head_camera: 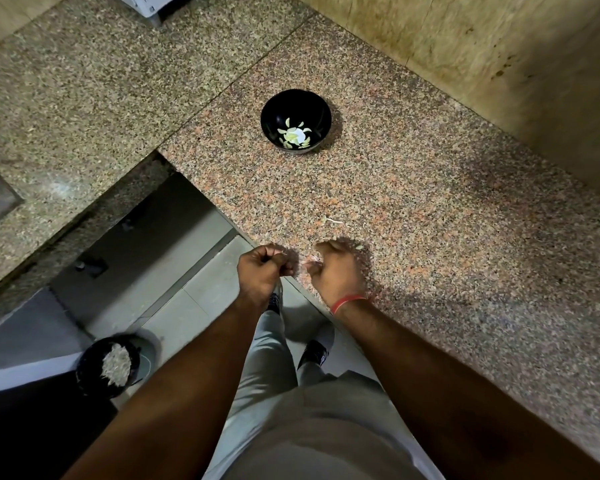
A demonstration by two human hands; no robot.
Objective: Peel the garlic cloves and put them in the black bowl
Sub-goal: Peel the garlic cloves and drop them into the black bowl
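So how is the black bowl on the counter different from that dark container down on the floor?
The black bowl sits on the granite counter; the dark container stands on the floor, lower left. The bowl holds a few pale peeled cloves; the container is heaped with pale scraps, too blurred to identify. Both are round and dark.

Speckled granite counter, dim light.
You stand on grey floor tiles beside a yellowish wall.

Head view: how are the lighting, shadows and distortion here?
Head view: dim, uneven light; the hands cast soft shadows on the granite counter; glare whitens the peeled cloves in the black bowl; wide-angle bending at the edges; the left hand and right hand look slightly soft.
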